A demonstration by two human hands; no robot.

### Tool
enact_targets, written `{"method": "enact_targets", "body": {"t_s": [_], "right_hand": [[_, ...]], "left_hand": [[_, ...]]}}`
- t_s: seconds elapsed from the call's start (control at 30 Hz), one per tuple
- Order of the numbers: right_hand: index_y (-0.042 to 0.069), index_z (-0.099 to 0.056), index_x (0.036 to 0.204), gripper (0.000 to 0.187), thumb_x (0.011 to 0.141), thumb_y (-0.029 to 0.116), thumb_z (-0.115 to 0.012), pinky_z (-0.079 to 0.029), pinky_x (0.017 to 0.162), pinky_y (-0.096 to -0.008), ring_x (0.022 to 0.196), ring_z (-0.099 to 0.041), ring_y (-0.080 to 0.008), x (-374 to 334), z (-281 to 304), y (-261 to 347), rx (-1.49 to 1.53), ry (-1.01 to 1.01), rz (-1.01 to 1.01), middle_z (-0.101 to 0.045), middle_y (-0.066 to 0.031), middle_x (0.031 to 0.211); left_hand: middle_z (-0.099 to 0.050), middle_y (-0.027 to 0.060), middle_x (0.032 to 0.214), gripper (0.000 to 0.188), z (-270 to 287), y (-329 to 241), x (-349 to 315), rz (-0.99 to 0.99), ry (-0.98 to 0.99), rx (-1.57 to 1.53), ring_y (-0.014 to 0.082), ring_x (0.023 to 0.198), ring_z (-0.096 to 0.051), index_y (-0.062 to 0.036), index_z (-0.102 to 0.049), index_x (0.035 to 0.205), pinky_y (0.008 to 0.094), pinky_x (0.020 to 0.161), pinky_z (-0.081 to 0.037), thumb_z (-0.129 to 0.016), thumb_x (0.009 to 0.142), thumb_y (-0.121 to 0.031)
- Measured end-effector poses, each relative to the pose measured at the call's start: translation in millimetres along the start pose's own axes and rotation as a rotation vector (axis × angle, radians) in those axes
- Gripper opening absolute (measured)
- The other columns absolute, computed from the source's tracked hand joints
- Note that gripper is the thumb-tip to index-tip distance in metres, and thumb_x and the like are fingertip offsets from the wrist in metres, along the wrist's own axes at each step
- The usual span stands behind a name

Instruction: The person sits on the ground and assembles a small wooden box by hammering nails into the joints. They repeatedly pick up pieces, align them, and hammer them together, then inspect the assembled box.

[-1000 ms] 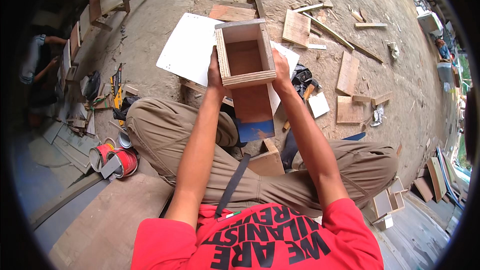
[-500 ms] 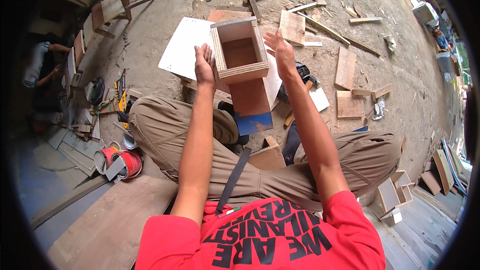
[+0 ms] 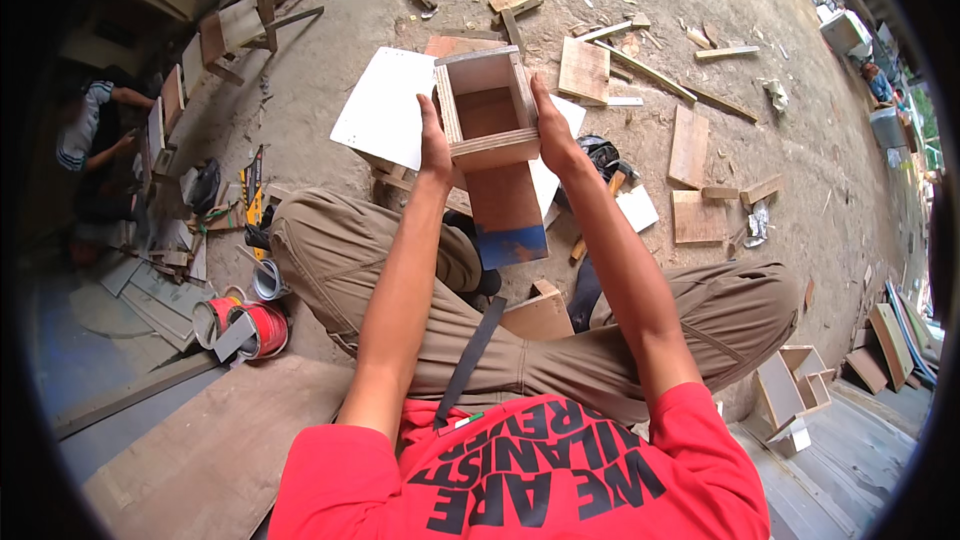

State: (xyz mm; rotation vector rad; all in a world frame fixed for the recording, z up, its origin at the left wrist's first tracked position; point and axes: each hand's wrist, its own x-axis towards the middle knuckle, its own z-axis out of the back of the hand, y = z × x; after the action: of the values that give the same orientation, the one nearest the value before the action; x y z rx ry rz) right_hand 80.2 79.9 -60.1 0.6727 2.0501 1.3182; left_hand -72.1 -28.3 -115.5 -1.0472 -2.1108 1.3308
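An open-topped wooden box [image 3: 497, 149], with pale plywood edges and a brown inside, stands in front of me. My left hand [image 3: 435, 143] presses against its left side, thumb up near the rim. On the opposite wall lies my right hand [image 3: 556, 130], so the box is clasped between the two; most of the fingers are hidden behind its sides. Under the box a brown board [image 3: 503, 202] with a blue end sticks out toward me. A white panel [image 3: 385, 108] lies beneath and to the left.
Wood offcuts [image 3: 690, 145] lie scattered on the dirt floor. A hammer-like wooden handle [image 3: 578, 248] shows near a black power tool [image 3: 602, 152]. Left are a yellow handsaw [image 3: 252, 180] and red cans [image 3: 262, 328]. A person [image 3: 100, 130] sits far left; a small wooden frame [image 3: 790, 390] stands right.
Both hands have closed in from beside the box onto its two sides. My right hand, earlier apart with fingers spread, now touches the wall. The whole view has shifted slightly.
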Motion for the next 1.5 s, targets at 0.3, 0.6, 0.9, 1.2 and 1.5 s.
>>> {"method": "enact_targets", "body": {"t_s": [0.3,0.6,0.9,1.2,1.5], "right_hand": [[0.000,-0.039,0.146,0.073,0.097,0.051,-0.054,-0.033,0.110,-0.0336,0.135,-0.042,-0.0248,5,23,-7,0.064,0.053,-0.090,-0.044,-0.0138,0.148],[-0.006,-0.043,0.140,0.088,0.086,0.058,-0.068,-0.045,0.099,-0.0396,0.120,-0.056,-0.0296,-1,31,41,-0.175,-0.017,0.179,-0.055,-0.0270,0.131],[-0.005,-0.043,0.141,0.080,0.093,0.057,-0.059,-0.046,0.102,-0.0386,0.123,-0.055,-0.0283,-16,17,58,-0.166,0.123,0.109,-0.055,-0.0242,0.129],[-0.006,-0.064,0.113,0.047,0.098,0.038,-0.058,-0.051,0.078,-0.0349,0.089,-0.065,-0.0189,-15,-16,43,-0.403,0.126,0.193,-0.069,-0.0100,0.096],[-0.005,-0.062,0.088,0.030,0.097,0.024,-0.057,-0.046,0.059,-0.0416,0.063,-0.060,-0.0292,-29,-11,75,-0.825,-0.209,0.440,-0.061,-0.0198,0.066]], "left_hand": [[-0.057,0.0162,0.132,0.073,-37,-34,-25,0.207,-0.040,-0.108,0.0251,0.118,-0.059,0.0000,-0.043,0.141,0.0373,0.098,-0.050,-0.027,0.102,-0.060],[-0.060,0.0128,0.125,0.055,-44,-67,-32,0.113,0.046,-0.216,0.0215,0.110,-0.062,0.0014,-0.046,0.137,0.0343,0.095,-0.051,-0.052,0.100,-0.039],[-0.064,0.0103,0.120,0.046,-26,-24,-31,0.376,0.209,-0.480,0.0212,0.107,-0.064,-0.0042,-0.052,0.135,0.0405,0.093,-0.054,-0.056,0.100,-0.034],[-0.055,0.0035,0.132,0.055,25,27,-22,0.129,0.146,0.087,0.0150,0.111,-0.059,-0.0086,-0.052,0.137,0.0309,0.072,-0.056,-0.063,0.095,-0.043],[-0.063,0.0206,0.119,0.043,30,-25,-8,0.343,-0.347,-0.216,0.0296,0.110,-0.063,0.0026,-0.049,0.129,0.0419,0.093,-0.053,-0.034,0.105,-0.029]]}}
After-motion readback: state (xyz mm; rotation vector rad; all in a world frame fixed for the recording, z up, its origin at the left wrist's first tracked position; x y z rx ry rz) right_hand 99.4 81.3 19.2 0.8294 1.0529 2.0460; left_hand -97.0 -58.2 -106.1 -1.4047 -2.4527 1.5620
